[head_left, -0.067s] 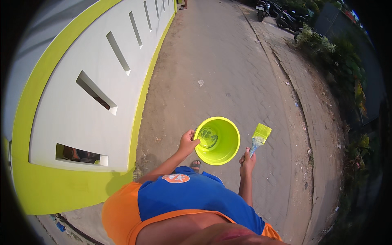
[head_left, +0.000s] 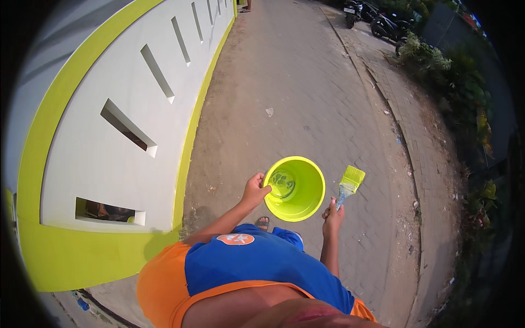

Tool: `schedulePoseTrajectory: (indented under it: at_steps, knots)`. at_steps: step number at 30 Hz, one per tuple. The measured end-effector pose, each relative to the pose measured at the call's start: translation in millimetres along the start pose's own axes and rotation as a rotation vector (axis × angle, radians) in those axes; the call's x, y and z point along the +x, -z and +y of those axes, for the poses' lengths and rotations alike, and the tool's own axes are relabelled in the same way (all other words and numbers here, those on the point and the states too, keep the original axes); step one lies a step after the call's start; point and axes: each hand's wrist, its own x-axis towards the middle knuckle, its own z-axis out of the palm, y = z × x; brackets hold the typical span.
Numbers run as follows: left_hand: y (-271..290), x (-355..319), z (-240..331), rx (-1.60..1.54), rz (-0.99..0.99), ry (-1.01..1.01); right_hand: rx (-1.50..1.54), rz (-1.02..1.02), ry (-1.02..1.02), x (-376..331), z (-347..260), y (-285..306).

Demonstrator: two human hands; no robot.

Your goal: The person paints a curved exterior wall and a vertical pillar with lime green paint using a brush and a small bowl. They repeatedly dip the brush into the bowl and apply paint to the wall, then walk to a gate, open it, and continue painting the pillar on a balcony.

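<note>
Bright daylight washes the long white-painted wall with lime-green borders (head_left: 71,164) and the round lime-green plastic bucket (head_left: 306,191). A soft shadow falls on the wall's lower border. The leafy dark-green plants (head_left: 465,82) at right look murky and soft. Fisheye distortion bows the wall's straight edges; black vignetting darkens the corners.

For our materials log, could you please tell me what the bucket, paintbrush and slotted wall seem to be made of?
Bucket: probably plastic, smooth, evenly lime-coloured with a soft sheen.
Paintbrush: paint-coated bristles, fibre unclear; smears leave the rest uncertain.
Slotted wall: likely matte-painted masonry, given its deep slots.
</note>
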Motion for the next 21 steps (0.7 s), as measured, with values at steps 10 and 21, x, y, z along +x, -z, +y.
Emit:
schedulePoseTrajectory:
  at_steps: [10,21]
  knots:
    - [-110,248,18,0.055,-0.264,0.055,0.096,0.134,0.048,210,-43,-28]
    - [-165,504,84,-0.124,-0.022,0.058,-0.199,-0.28,-0.029,529,-185,-132]
